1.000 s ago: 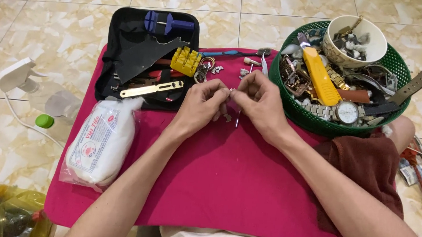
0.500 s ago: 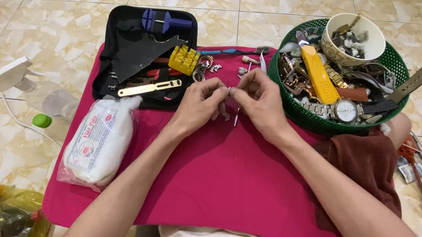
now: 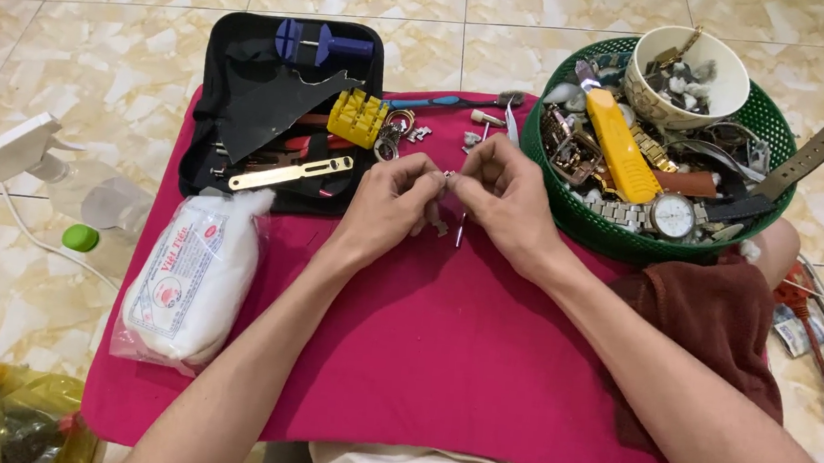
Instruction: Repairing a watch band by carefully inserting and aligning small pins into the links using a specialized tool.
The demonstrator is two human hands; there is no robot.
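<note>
My left hand [image 3: 389, 208] and my right hand [image 3: 501, 197] meet over the middle of a pink cloth [image 3: 442, 351], fingertips pinched together on a tiny metal part [image 3: 448, 177] that is mostly hidden by the fingers. A thin metal pin [image 3: 460, 227] and a small metal link [image 3: 441, 229] lie on the cloth just below the hands. More small metal links [image 3: 418, 134] lie on the cloth just beyond them.
An open black tool case [image 3: 279, 113] holds a yellow block, a blue tool and a brass bar. A green basket [image 3: 764, 122] at the right is full of watches, straps and a cup. A white bag [image 3: 191, 278] lies at left, a spray bottle [image 3: 54, 174] on the tiled floor.
Both hands stay pinched together at the same spot; only slight finger motion shows. The view has shifted a little.
</note>
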